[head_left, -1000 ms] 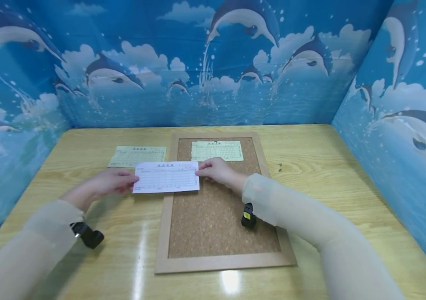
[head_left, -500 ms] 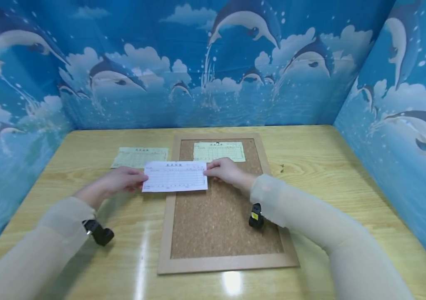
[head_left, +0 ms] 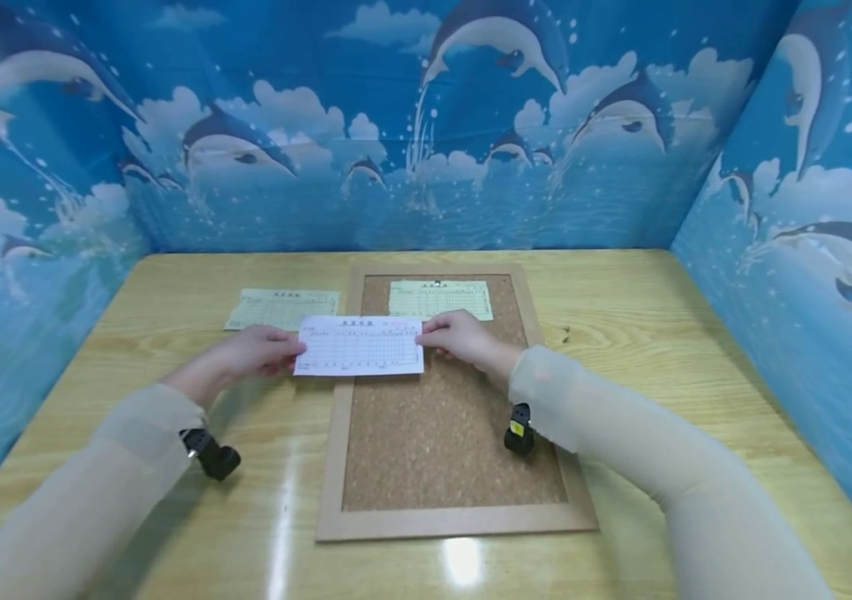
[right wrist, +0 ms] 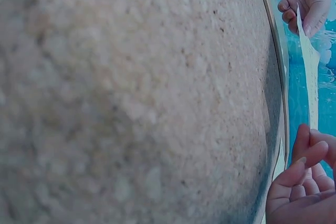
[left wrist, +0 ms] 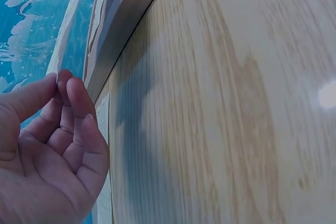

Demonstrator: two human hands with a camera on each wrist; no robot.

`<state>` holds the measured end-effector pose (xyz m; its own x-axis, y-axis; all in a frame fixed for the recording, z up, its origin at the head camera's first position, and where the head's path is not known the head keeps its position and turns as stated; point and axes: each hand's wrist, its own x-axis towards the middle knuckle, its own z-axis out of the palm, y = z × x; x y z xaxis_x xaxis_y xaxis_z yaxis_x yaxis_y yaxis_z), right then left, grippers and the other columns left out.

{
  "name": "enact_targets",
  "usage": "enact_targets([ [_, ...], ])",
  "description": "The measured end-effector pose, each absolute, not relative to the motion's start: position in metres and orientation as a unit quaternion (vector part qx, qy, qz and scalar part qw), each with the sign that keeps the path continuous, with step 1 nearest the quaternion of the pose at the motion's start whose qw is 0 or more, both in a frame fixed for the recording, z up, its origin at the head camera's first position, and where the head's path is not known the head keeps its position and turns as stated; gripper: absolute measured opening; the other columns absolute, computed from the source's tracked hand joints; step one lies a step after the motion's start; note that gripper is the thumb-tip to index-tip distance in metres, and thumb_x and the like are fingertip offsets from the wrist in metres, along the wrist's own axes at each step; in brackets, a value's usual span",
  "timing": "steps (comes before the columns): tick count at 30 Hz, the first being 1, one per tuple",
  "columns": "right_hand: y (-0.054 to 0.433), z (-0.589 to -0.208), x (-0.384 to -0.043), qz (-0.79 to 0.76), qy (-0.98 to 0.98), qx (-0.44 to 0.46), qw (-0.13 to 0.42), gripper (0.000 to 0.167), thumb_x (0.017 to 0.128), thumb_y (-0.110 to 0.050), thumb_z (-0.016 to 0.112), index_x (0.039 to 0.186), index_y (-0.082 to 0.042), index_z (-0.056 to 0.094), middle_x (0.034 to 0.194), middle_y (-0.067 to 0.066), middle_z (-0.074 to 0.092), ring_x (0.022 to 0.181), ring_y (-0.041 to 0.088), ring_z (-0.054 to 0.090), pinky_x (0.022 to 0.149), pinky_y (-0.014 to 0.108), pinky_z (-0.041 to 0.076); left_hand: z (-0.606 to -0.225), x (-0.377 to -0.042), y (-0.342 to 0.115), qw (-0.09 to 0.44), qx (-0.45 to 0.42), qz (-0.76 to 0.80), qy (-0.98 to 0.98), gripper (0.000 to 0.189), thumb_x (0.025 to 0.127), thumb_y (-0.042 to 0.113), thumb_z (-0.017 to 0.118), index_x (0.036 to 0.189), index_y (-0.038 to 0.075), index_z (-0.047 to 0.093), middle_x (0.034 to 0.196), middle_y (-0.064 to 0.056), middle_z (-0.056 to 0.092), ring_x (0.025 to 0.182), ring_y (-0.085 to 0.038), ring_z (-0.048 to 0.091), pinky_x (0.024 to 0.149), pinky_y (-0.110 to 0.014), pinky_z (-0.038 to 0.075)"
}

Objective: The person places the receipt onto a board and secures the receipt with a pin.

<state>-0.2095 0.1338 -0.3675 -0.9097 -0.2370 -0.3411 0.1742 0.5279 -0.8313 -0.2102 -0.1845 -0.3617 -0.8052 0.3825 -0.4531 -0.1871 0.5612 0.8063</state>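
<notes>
Between both hands a white printed form [head_left: 360, 346] is stretched out, raised over the left frame edge of the cork board [head_left: 456, 442]. My left hand [head_left: 261, 354] pinches its left edge between thumb and fingers; in the left wrist view the left hand [left wrist: 58, 145] has the sheet edge-on at the fingertips. At the right edge, my right hand [head_left: 463, 340] pinches the paper with thumb and forefinger, above the cork. In the right wrist view the sheet [right wrist: 310, 77] looks thin and slightly bent. A pale green form [head_left: 444, 298] lies at the board's top, with a small pin [head_left: 437, 283] at its upper edge.
Another pale green form [head_left: 283, 308] lies on the wooden table [head_left: 621, 300] left of the board, partly behind the white sheet. Two small pins [head_left: 566, 335] lie right of the board. Dolphin-printed cloth [head_left: 366, 208] walls in the back and sides.
The white form, held by both hands, has shifted to the right over the board. The camera view has drifted slightly too. Both grips stay the same.
</notes>
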Motion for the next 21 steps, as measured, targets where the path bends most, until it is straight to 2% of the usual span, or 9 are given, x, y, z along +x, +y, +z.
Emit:
enact_targets([
  [4, 0.136, -0.367, -0.210, -0.486, 0.849, -0.020, 0.205, 0.023, 0.089, -0.017, 0.065, 0.105, -0.001, 0.066, 0.093, 0.007, 0.064, 0.069, 0.012, 0.053, 0.062, 0.026, 0.047, -0.363, -0.211, -0.182, 0.308, 0.057, 0.471, 0.824, 0.026, 0.096, 0.023, 0.052, 0.077, 0.007, 0.058, 0.068, 0.000, 0.051, 0.059, -0.012, 0.043, 0.060, -0.027, 0.040],
  [11, 0.141, -0.364, -0.212, -0.485, 0.849, -0.024, 0.206, 0.027, 0.091, -0.014, 0.061, 0.113, 0.002, 0.063, 0.094, 0.008, 0.063, 0.068, 0.011, 0.053, 0.061, 0.025, 0.046, -0.363, -0.211, -0.174, 0.300, 0.082, 0.483, 0.818, 0.030, 0.097, 0.021, 0.050, 0.076, -0.001, 0.054, 0.063, -0.003, 0.049, 0.056, -0.014, 0.042, 0.057, -0.028, 0.039],
  [21, 0.150, -0.364, -0.214, -0.481, 0.852, -0.018, 0.205, 0.025, 0.093, -0.014, 0.058, 0.114, 0.000, 0.063, 0.096, 0.010, 0.062, 0.069, 0.010, 0.053, 0.063, 0.025, 0.047, -0.363, -0.214, -0.167, 0.303, 0.072, 0.489, 0.815, 0.027, 0.097, 0.020, 0.050, 0.078, 0.003, 0.057, 0.064, -0.002, 0.048, 0.058, -0.013, 0.041, 0.058, -0.027, 0.039],
])
